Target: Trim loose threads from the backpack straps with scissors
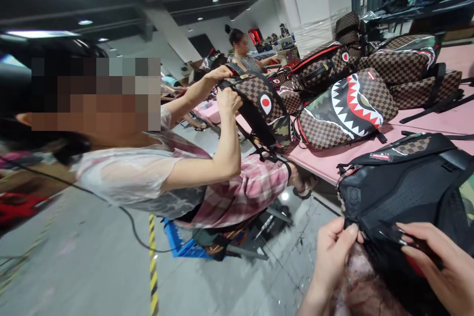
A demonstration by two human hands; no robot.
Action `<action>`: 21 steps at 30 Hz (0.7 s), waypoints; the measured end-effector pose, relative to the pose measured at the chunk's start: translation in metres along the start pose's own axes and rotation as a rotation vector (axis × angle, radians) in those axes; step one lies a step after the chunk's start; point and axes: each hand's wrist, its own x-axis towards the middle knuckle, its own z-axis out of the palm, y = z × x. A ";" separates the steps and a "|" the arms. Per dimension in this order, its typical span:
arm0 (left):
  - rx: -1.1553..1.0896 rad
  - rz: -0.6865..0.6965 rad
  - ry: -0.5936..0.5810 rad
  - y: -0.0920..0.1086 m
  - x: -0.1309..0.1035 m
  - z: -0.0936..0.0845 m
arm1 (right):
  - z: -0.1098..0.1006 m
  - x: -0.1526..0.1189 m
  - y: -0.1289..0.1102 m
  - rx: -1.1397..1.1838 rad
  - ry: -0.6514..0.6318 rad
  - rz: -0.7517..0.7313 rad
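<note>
A black backpack (403, 192) with brown checkered trim lies at the lower right, its padded back panel facing up. My left hand (333, 254) is closed on the backpack's near edge, thumb and fingers pinching the fabric by a black strap end. Just to the right, my right hand (435, 256) is closed round small dark thread snips (394, 233). Their shiny tip points left over the bag, towards my left fingers. The grip end is partly hidden in my palm.
A seated co-worker (185, 168) on the left handles another checkered backpack (264, 103). Finished-looking backpacks, including one with a shark mouth (348, 108), lie on the pink table (314, 165). A blue crate (181, 244) and yellow-black floor tape (152, 266) are below.
</note>
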 end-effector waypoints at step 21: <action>0.120 0.003 -0.037 -0.006 -0.002 0.000 | 0.020 0.014 -0.018 0.143 -0.183 0.099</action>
